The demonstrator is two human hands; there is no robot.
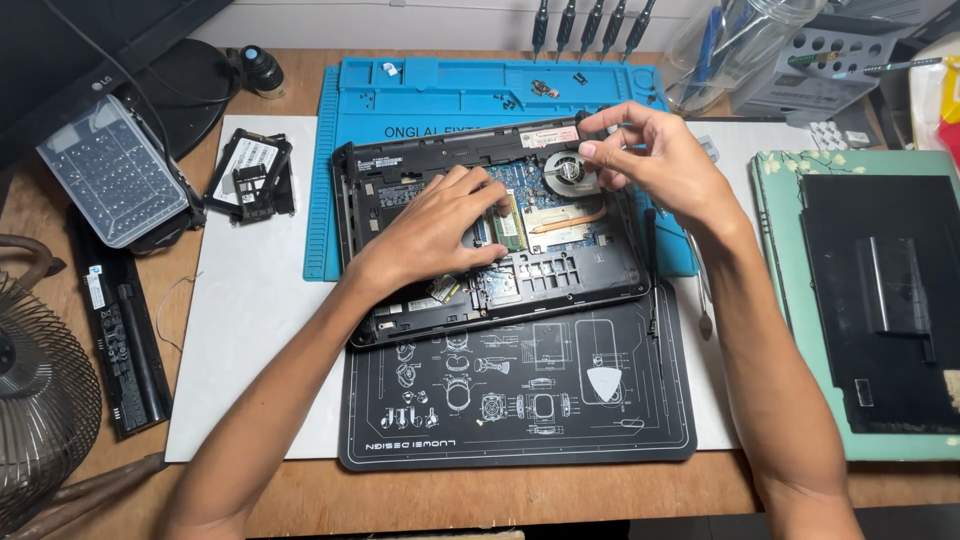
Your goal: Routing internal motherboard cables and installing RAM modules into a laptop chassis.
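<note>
I see one opened laptop base (500, 250), its bottom cover off, lying slightly tilted at the middle of the counter (480, 495), partly on the blue silicone repair mat (440, 100) and partly on the black work mat (520, 400) nearer to me. Inside it show one round cooling fan (565, 170), one copper heat pipe (570, 220) and one green memory module (508, 228).

My left hand (440, 225) lies flat on the board, fingers spread and loose, fingertips touching the memory module; its grip is released, grasping nothing. My right hand (650, 160) hovers over the far right corner of the base, just above the fan, thumb and forefinger pinched nearly shut; whether anything sits in that pinch, I cannot tell, as it is too small to see.

A thin black tool (651, 265) lies along the right edge of the base. Far behind the blue mat stand five screwdrivers (590, 25) in a row. To the left lie one black hard-drive caddy (250, 175), one clear bit case (112, 170) and one long black battery (120, 340); a fan grille (40, 400) shows at the near left edge. To the right, one black cover panel (880, 300) rests on a green mat (775, 260).
</note>
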